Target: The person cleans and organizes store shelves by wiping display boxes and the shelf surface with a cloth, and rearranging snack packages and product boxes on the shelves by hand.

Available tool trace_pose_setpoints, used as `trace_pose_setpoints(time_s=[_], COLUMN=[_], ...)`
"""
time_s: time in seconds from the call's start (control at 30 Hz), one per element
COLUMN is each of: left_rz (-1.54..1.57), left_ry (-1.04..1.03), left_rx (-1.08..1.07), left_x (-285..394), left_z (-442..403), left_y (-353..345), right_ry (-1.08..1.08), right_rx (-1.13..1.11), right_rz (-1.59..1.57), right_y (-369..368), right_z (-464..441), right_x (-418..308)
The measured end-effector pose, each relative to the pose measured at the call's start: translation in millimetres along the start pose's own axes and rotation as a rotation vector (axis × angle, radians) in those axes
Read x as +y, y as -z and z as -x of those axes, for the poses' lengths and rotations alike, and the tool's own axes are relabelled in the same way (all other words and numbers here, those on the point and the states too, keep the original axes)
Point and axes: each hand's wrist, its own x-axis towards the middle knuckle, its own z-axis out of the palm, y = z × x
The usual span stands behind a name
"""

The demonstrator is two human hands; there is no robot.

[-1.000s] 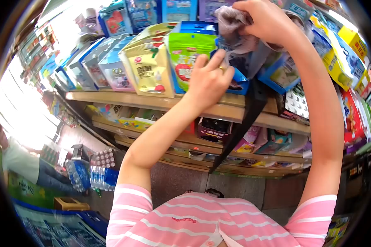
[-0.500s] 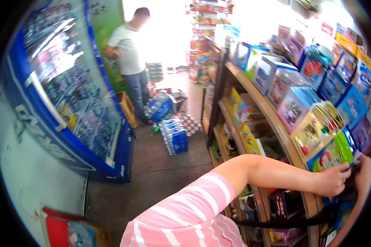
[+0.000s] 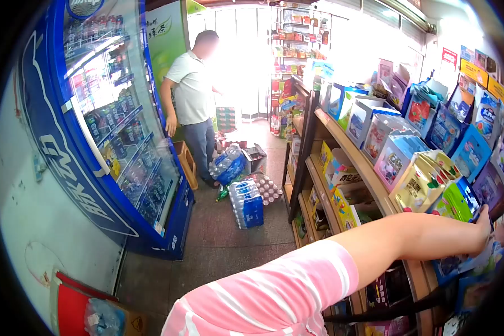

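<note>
Although its grip cannot be told, the left hand lies just right of the green pouch, right hand unseen.

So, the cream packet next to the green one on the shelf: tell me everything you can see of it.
The cream packet looks like a soft pouch, slightly shiny, with dark characters and touches of red and green print. It leans back near the edge of the wooden shelf, with similar packs behind it. A pale box stands on one side, the green packet on the other. The left hand is off it, farther right; whether the forearm touches its bottom is unclear.
</note>
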Motion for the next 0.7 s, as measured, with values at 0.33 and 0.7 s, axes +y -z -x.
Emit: trace_pose_setpoints(time_s=[0.33, 0.7], left_rz=[0.061, 0.393], left_ry=[0.265, 0.23], left_rx=[0.15, 0.884], left_x=[-6, -54], left_z=[23, 139], left_y=[2, 19], right_ry=[-0.318, -0.376], right_rx=[-0.251, -0.444], right_rz=[-0.487, -1.057], right_y=[68, 20], right_z=[95, 154], right_x=[-19, -56])
